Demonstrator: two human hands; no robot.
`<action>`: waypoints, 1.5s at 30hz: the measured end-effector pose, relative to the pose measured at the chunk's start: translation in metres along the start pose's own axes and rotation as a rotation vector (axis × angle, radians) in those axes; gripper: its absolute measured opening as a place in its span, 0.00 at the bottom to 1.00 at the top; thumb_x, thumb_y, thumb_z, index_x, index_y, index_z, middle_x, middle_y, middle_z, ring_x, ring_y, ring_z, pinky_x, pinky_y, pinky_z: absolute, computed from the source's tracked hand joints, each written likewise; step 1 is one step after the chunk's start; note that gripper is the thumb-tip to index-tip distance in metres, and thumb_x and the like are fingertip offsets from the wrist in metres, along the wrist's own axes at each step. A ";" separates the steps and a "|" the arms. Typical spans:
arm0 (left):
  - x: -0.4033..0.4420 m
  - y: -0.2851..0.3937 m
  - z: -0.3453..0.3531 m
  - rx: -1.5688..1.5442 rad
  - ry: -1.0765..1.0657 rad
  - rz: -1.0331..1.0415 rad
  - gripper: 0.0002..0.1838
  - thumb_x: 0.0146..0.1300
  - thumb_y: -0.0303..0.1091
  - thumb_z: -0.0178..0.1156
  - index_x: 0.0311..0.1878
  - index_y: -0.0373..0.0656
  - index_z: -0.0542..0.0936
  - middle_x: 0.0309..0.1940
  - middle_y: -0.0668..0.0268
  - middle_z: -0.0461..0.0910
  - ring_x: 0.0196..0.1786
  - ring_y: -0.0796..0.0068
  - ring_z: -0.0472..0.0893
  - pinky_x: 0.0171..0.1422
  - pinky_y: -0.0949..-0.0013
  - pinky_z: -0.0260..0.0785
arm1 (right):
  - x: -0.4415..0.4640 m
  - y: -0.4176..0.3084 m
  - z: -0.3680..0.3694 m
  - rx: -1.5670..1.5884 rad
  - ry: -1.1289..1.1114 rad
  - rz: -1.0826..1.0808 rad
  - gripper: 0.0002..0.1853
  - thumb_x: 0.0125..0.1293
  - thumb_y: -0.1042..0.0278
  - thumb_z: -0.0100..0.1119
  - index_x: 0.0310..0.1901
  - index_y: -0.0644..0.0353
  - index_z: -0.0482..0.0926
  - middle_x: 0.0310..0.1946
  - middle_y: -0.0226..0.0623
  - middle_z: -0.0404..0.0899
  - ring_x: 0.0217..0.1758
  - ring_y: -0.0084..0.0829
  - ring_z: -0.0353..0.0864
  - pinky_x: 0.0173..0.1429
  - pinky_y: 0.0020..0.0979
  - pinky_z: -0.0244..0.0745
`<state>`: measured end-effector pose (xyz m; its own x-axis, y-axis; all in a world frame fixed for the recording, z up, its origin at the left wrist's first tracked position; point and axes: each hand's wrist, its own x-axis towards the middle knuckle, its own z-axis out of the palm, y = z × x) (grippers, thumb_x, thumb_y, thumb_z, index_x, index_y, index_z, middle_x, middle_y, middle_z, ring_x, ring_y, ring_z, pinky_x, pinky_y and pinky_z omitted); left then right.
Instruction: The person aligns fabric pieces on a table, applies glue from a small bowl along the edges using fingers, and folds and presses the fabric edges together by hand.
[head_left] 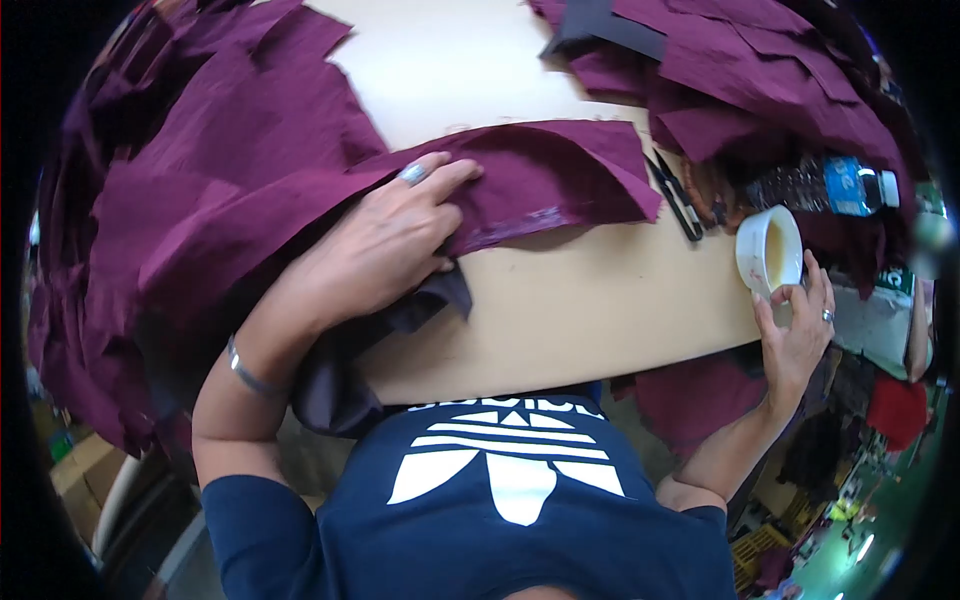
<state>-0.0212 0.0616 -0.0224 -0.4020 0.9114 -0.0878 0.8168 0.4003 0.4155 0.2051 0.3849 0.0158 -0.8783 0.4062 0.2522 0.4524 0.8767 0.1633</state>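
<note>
Head view: so the maroon cloth (560, 185) is being pressed onto the table (600, 300) by the left hand (385, 240), fingers partly bent; can't tell if anything's being pinched underneath. The white bowl (750, 250) is being gripped by its wall in the right hand (797, 340), beside the water bottle (848, 187). Cloth's looking light and floppy, probably best being held flat near its edge. Bowl's probably stiff, best being gripped rim-side.

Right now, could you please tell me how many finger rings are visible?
2: a silver ring on the left hand, on maroon cloth; another ring on the right hand, at the white bowl. More may be hidden.
</note>
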 end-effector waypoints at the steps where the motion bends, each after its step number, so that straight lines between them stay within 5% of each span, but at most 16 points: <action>1: 0.003 0.000 0.000 -0.007 -0.010 -0.005 0.12 0.45 0.28 0.68 0.26 0.35 0.73 0.66 0.55 0.61 0.69 0.54 0.59 0.69 0.57 0.58 | 0.002 -0.011 -0.003 0.037 0.019 -0.039 0.13 0.45 0.64 0.67 0.34 0.55 0.77 0.61 0.36 0.68 0.64 0.42 0.63 0.62 0.45 0.59; 3: 0.004 -0.002 0.002 0.029 0.009 0.016 0.12 0.45 0.29 0.68 0.27 0.35 0.74 0.66 0.55 0.61 0.70 0.55 0.59 0.70 0.56 0.56 | 0.006 -0.044 -0.006 0.143 0.057 -0.122 0.11 0.47 0.68 0.64 0.36 0.55 0.80 0.55 0.36 0.72 0.60 0.41 0.66 0.62 0.43 0.59; 7: 0.001 0.001 0.000 0.131 0.006 0.016 0.13 0.45 0.32 0.68 0.29 0.36 0.76 0.66 0.57 0.61 0.69 0.58 0.60 0.73 0.49 0.48 | 0.004 -0.140 0.009 0.841 -0.109 -0.323 0.20 0.49 0.74 0.59 0.47 0.52 0.80 0.42 0.36 0.73 0.49 0.37 0.69 0.57 0.39 0.56; 12: -0.005 -0.006 0.005 0.092 0.037 0.039 0.12 0.46 0.33 0.68 0.29 0.36 0.76 0.67 0.57 0.61 0.69 0.58 0.60 0.74 0.47 0.46 | 0.009 -0.191 0.030 1.014 -0.256 -0.361 0.24 0.49 0.77 0.57 0.52 0.53 0.78 0.38 0.32 0.73 0.42 0.32 0.68 0.47 0.36 0.54; 16: -0.008 -0.011 0.005 0.044 0.046 0.064 0.12 0.45 0.31 0.67 0.29 0.35 0.76 0.66 0.56 0.61 0.70 0.57 0.59 0.74 0.50 0.48 | 0.005 -0.206 0.033 0.755 -0.224 -0.388 0.27 0.49 0.79 0.54 0.55 0.55 0.76 0.36 0.32 0.72 0.41 0.30 0.68 0.49 0.35 0.55; 22: -0.009 -0.017 0.007 -0.052 0.048 0.070 0.10 0.43 0.26 0.67 0.28 0.33 0.77 0.66 0.55 0.62 0.70 0.56 0.59 0.73 0.56 0.53 | 0.000 -0.222 0.035 0.516 0.011 -0.581 0.20 0.51 0.69 0.56 0.49 0.55 0.79 0.34 0.28 0.71 0.39 0.27 0.69 0.49 0.38 0.54; 26: -0.009 -0.017 0.003 -0.079 0.036 0.064 0.10 0.43 0.26 0.67 0.28 0.32 0.77 0.66 0.55 0.62 0.70 0.57 0.59 0.72 0.56 0.55 | 0.007 -0.220 0.033 0.371 0.072 -0.604 0.20 0.53 0.71 0.57 0.51 0.48 0.79 0.34 0.26 0.72 0.38 0.25 0.70 0.50 0.36 0.53; 31: -0.008 -0.017 0.003 -0.097 0.033 0.048 0.10 0.42 0.25 0.67 0.27 0.32 0.77 0.66 0.56 0.62 0.69 0.57 0.60 0.71 0.57 0.56 | 0.010 -0.216 0.035 0.386 0.066 -0.661 0.19 0.53 0.67 0.59 0.50 0.42 0.79 0.35 0.26 0.71 0.38 0.25 0.70 0.51 0.39 0.54; 37: -0.006 -0.015 0.001 -0.110 0.022 0.036 0.09 0.41 0.24 0.67 0.25 0.32 0.76 0.65 0.57 0.63 0.69 0.57 0.61 0.71 0.58 0.57 | 0.015 -0.210 0.032 0.617 -0.131 -0.694 0.17 0.55 0.69 0.53 0.48 0.50 0.79 0.35 0.29 0.70 0.41 0.28 0.69 0.50 0.40 0.55; 45: -0.008 -0.016 0.005 -0.124 0.068 0.034 0.09 0.40 0.23 0.67 0.24 0.32 0.75 0.65 0.57 0.64 0.68 0.57 0.62 0.69 0.58 0.59 | 0.011 -0.221 0.033 0.530 -0.021 -0.669 0.16 0.55 0.69 0.53 0.47 0.49 0.80 0.34 0.27 0.71 0.40 0.28 0.70 0.50 0.40 0.55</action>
<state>-0.0290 0.0488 -0.0332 -0.4054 0.9141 -0.0114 0.7749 0.3503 0.5261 0.0907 0.2042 -0.0495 -0.9399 -0.2396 0.2433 -0.2898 0.9365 -0.1974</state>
